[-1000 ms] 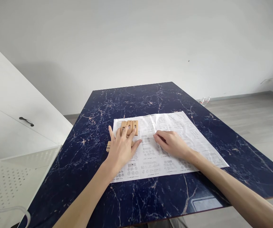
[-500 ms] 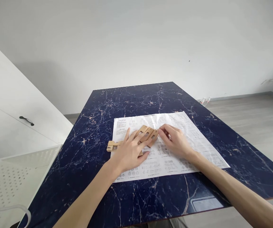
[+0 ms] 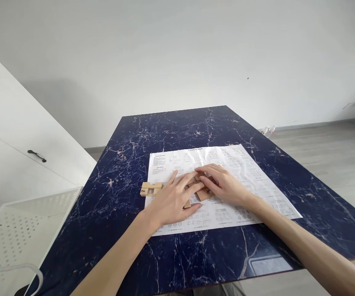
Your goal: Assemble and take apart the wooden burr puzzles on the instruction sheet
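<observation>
Wooden puzzle pieces with cut-out notches (image 3: 205, 194) lie on a printed sheet (image 3: 226, 218), largely hidden under both hands. My left hand (image 3: 175, 200) rests over them, its fingers spread and stretched out across the wood. From the other side, my right hand (image 3: 225, 185) curves around the same pieces, thumb and fingers against them. The fingertips of both hands nearly meet. To the left, a notched wooden piece marked 3 (image 3: 144, 190) sits across the sheet's left edge; part of it passes behind my left hand.
The sheet lies on a dark blue marbled table (image 3: 171, 131). At the left stand a white cabinet with a black handle (image 3: 37, 156) and a perforated white panel (image 3: 13, 230), with a white cable (image 3: 17, 268) in front. A pale wall rises behind the table.
The grouped wooden pieces have shifted right and turned lower under my hands. My right hand has moved from their right end to over them; my left hand has slid slightly right.
</observation>
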A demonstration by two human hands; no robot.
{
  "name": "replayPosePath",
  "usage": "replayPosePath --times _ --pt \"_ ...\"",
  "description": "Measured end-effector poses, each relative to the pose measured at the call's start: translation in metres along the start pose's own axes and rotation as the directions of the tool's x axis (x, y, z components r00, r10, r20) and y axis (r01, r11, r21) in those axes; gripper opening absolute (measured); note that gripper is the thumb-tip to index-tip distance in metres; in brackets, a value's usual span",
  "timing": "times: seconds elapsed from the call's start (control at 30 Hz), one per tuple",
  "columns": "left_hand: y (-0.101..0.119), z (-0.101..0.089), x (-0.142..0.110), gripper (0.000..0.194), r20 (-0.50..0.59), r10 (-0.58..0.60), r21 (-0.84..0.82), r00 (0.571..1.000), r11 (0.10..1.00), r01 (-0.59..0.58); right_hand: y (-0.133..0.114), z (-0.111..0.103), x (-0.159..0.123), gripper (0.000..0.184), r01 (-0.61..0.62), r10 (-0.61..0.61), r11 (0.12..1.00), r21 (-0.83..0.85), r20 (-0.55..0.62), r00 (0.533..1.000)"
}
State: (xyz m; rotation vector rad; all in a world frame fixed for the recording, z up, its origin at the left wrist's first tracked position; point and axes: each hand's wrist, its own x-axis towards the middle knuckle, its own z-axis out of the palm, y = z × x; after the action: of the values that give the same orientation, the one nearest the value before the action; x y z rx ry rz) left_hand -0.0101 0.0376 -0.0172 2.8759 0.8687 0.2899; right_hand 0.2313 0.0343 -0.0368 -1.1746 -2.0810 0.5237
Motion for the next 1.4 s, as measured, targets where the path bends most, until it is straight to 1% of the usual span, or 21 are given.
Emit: replayPosePath --times 0.07,0.2,0.3,0.57,0.73,0.87,0.97,1.1,1.23,1.3,1.4 --pt "-0.001 -0.001 0.0 0.062 0.006 -0.038 0.009 0.999 0.999 0.038 0.001 0.0 0.0 0.029 0.001 -0.001 1.0 -0.007 -0.002 1.0" --pt "-0.005 -0.003 0.0 0.072 0.002 -0.113 0.015 0.994 0.994 0.113 0.004 0.002 0.001 0.027 0.054 -0.054 0.998 -0.018 0.009 0.999" --pt "-0.011 -0.003 -0.001 0.079 -0.001 -0.146 0.024 0.989 0.989 0.146 0.006 0.003 0.001 0.027 0.046 -0.046 0.999 -0.018 0.005 0.999" --pt "-0.019 0.004 -0.003 0.08 -0.021 -0.25 0.119 0.968 0.961 0.25 0.012 0.004 0.001 0.026 0.019 -0.02 0.999 -0.037 -0.022 1.0" --pt "-0.019 0.003 -0.003 0.076 -0.027 -0.33 0.192 0.944 0.924 0.329 0.009 0.003 0.001 0.024 -0.014 0.013 0.999 -0.042 -0.028 1.0" --pt "-0.02 0.006 -0.003 0.065 -0.056 -0.381 0.25 0.923 0.89 0.382 0.009 0.002 0.001 0.022 -0.047 0.045 0.997 -0.056 -0.029 0.999" --pt "-0.02 0.009 -0.004 0.06 -0.083 -0.407 0.286 0.91 0.865 0.413 0.011 0.002 0.001 0.022 -0.114 0.108 0.99 -0.082 -0.073 0.992" --pt "-0.021 0.01 -0.007 0.059 -0.11 -0.421 0.318 0.9 0.843 0.433 0.016 0.0 0.001 0.023 -0.236 0.222 0.97 -0.058 -0.181 0.958" --pt "-0.024 0.01 -0.008 0.062 -0.149 -0.421 0.306 0.895 0.841 0.447 0.018 -0.001 0.001 0.023 -0.3 0.282 0.953 -0.036 -0.244 0.928" --pt "-0.023 0.009 -0.006 0.058 -0.195 -0.376 0.27 0.906 0.867 0.418 0.019 -0.001 0.001 0.023 -0.334 0.314 0.942 -0.032 -0.264 0.912" --pt "-0.017 0.008 -0.001 0.051 -0.25 -0.258 0.175 0.933 0.936 0.305 0.02 0.0 0.001 0.026 -0.383 0.364 0.924 -0.006 -0.295 0.883"
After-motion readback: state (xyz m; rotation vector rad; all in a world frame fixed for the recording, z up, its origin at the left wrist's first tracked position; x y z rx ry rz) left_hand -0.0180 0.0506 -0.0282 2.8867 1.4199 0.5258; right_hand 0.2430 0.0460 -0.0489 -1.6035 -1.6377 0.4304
